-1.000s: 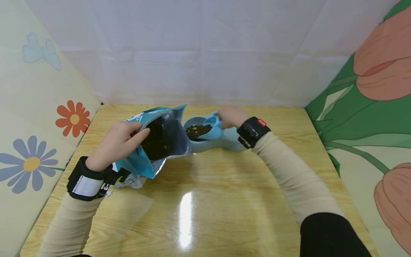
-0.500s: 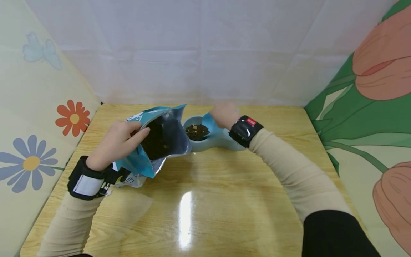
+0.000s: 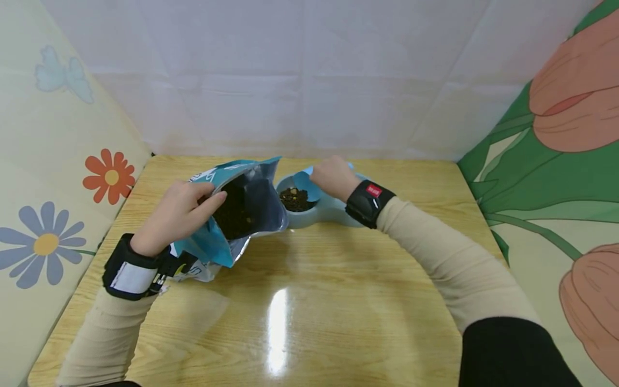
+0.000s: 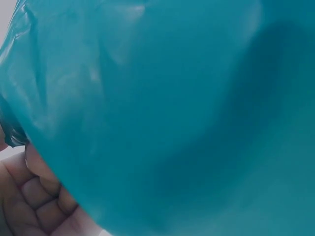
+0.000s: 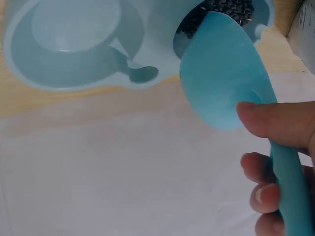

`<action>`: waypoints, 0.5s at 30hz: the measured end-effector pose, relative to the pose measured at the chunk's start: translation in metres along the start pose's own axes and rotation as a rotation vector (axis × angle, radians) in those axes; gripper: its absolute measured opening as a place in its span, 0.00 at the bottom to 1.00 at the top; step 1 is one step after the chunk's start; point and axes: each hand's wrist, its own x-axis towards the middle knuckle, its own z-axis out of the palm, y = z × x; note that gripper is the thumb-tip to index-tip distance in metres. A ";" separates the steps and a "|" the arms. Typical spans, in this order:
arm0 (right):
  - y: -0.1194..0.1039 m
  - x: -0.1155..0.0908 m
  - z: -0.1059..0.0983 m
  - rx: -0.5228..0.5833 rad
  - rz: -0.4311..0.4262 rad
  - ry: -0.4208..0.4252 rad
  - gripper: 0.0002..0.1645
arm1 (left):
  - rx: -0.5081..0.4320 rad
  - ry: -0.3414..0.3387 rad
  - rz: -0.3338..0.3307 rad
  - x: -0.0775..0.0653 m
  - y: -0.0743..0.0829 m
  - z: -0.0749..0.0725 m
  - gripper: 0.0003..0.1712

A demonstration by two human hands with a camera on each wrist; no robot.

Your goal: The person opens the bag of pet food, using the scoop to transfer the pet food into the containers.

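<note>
At the left of the table, my left hand (image 3: 181,212) grips the rim of a blue foil bag (image 3: 205,242) that stands tilted, its silver-lined mouth facing right. Dark pellets lie inside the bag. My right hand (image 3: 335,176) holds a blue scoop (image 5: 224,73) by its handle, thumb along the top. The scoop's head is tipped over the left compartment of a pale blue double bowl (image 3: 316,216), its edge at a heap of dark pellets (image 3: 296,200). In the right wrist view the bowl's other compartment (image 5: 74,29) holds no pellets.
A wooden table (image 3: 338,301) carries the bag and bowl. A white sheet (image 3: 300,80) hangs behind it, with printed floral panels (image 3: 546,177) on both sides. The bag stands close against the bowl's left end.
My right hand has moved left with the scoop and turned, tipping it. Pellets that lay in the scoop are now in the bowl's left compartment. My left hand and the bag have stayed put.
</note>
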 end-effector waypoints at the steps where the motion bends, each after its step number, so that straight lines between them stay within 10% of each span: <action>1: -0.001 0.000 0.001 -0.012 -0.010 0.022 0.26 | 0.000 0.000 -0.001 0.000 0.000 0.000 0.22; 9: -0.003 -0.006 0.003 -0.142 -0.085 0.100 0.28 | 0.000 0.001 -0.003 0.000 0.000 0.001 0.22; 15: 0.003 -0.009 0.007 0.030 -0.051 0.031 0.25 | -0.007 0.000 -0.006 0.000 0.000 0.001 0.22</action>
